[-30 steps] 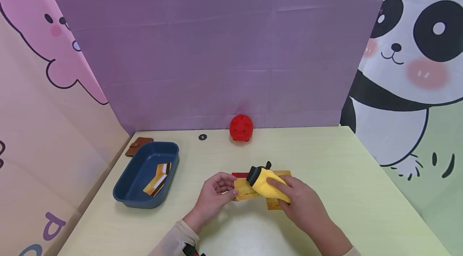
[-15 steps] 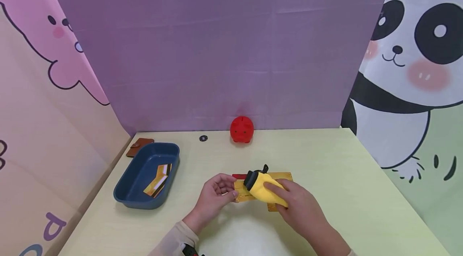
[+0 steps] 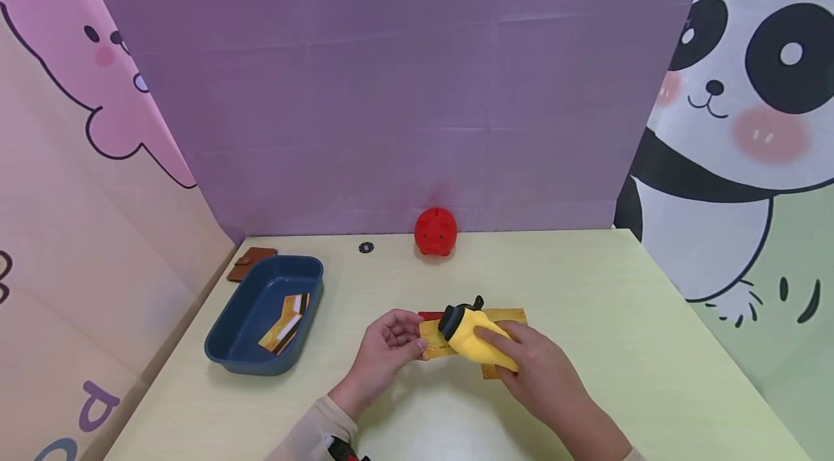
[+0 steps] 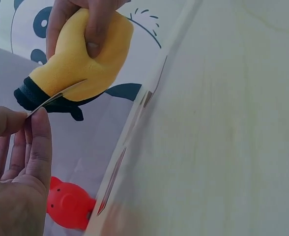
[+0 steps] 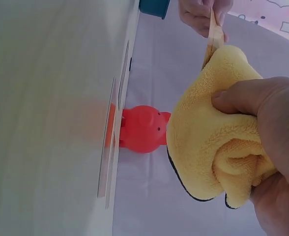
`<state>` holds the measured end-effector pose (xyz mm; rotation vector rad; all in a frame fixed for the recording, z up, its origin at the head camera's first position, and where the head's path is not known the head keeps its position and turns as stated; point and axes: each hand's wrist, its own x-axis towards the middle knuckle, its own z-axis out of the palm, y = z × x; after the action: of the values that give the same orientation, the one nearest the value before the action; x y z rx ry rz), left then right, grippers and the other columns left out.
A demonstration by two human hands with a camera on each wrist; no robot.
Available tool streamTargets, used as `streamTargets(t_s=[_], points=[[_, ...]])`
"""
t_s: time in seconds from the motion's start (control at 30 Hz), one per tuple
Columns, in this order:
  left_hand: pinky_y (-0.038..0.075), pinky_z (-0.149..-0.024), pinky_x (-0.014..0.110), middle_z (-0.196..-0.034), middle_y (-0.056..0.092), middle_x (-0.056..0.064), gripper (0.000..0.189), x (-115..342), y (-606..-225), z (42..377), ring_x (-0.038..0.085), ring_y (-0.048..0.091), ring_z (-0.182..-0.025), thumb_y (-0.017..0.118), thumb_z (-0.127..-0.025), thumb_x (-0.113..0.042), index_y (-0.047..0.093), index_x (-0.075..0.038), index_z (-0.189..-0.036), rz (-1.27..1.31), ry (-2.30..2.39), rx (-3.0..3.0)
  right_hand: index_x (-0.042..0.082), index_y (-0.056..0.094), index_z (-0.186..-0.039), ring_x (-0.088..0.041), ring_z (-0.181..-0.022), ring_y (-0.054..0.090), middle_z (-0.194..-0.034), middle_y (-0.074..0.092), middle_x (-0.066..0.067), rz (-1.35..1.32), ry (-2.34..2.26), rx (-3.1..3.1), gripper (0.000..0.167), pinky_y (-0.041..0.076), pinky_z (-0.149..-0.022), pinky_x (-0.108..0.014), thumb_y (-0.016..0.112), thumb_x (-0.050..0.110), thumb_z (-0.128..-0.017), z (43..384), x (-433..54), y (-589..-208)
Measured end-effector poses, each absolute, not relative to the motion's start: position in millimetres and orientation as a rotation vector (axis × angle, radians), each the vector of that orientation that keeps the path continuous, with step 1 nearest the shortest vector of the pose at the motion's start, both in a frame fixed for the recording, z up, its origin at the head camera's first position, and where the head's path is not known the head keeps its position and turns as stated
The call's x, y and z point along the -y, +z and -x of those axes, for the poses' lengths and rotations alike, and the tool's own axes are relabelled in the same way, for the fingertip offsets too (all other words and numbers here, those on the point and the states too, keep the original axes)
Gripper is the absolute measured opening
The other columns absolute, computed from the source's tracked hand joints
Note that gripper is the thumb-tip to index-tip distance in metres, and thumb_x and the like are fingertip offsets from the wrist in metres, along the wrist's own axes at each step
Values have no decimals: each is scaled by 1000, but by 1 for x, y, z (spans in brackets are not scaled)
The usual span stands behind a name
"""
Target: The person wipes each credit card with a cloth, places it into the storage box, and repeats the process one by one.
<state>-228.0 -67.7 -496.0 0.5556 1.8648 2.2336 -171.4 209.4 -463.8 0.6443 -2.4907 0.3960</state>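
In the head view my left hand [image 3: 391,341] pinches a gold bank card [image 3: 433,340] by its left end, between thumb and fingertips. The left wrist view shows this card [image 4: 58,95] edge-on, held above the table. My right hand [image 3: 541,363] grips a bunched, fluffy yellow cloth [image 3: 478,338] with black trim, which lies over the card's right part. Seen from the right wrist, the cloth [image 5: 208,113] meets the card [image 5: 213,37] at its far end. Behind and below them, more gold cards [image 3: 511,315] and a red card [image 3: 430,315] lie on the table, partly hidden.
A blue bin [image 3: 221,345] at the left holds several gold cards [image 3: 283,327]. Behind it lies a brown wallet [image 3: 250,263]. Along the back edge are a small black disc [image 3: 366,247] and a red piggy bank [image 3: 435,231].
The right hand with the yellow cloth has shifted a little left along the card, mostly in the first half second. The left hand has kept its grip, with the card's near end slightly raised.
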Motion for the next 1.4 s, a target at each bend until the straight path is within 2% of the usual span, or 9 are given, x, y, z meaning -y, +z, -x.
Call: streamTargets(t_s=[0.3,0.5,0.67,0.97,1.2,1.4], points=[[64,-83,37,-114,67,20,42,67,-494,227,24,68,-97,72,-94,7,55,8,-132,-525,2238,-1857,25,77,-125,-23,-95,69,-112,68,-2,-605,411,2511,65,62,-76,-38,91,0,-67,174,-214,-464],[64,-81,35,-110,67,20,35,68,-496,229,25,67,-95,73,-93,7,62,1,-125,-516,2204,-1937,24,76,-125,-22,-92,70,-112,70,-2,-525,494,2479,65,62,-70,-39,83,-5,-68,183,-233,-472],[63,-80,32,-107,67,18,30,69,-499,231,23,65,-93,74,-93,6,67,-3,-121,-544,2164,-2012,23,75,-127,-25,-92,72,-113,71,-2,-502,526,2439,65,62,-72,-43,85,-5,-69,185,-243,-472],[62,-82,28,-115,70,13,33,72,-499,231,22,64,-97,74,-95,3,74,-9,-125,-539,2110,-2108,24,74,-130,-22,-91,71,-115,71,-1,-500,578,2405,68,63,-71,-41,87,-5,-69,186,-246,-472],[61,-82,25,-119,70,14,29,73,-499,230,21,64,-97,72,-96,2,74,-4,-125,-552,2114,-2112,24,74,-131,-23,-93,71,-116,71,-2,-473,602,2428,70,63,-72,-41,91,-3,-69,184,-247,-472],[63,-82,29,-124,67,13,32,74,-501,232,22,64,-98,66,-98,6,75,-8,-125,-529,2121,-2091,24,73,-132,-23,-93,71,-116,71,-2,-465,613,2427,70,63,-72,-41,91,-2,-69,184,-248,-472]])
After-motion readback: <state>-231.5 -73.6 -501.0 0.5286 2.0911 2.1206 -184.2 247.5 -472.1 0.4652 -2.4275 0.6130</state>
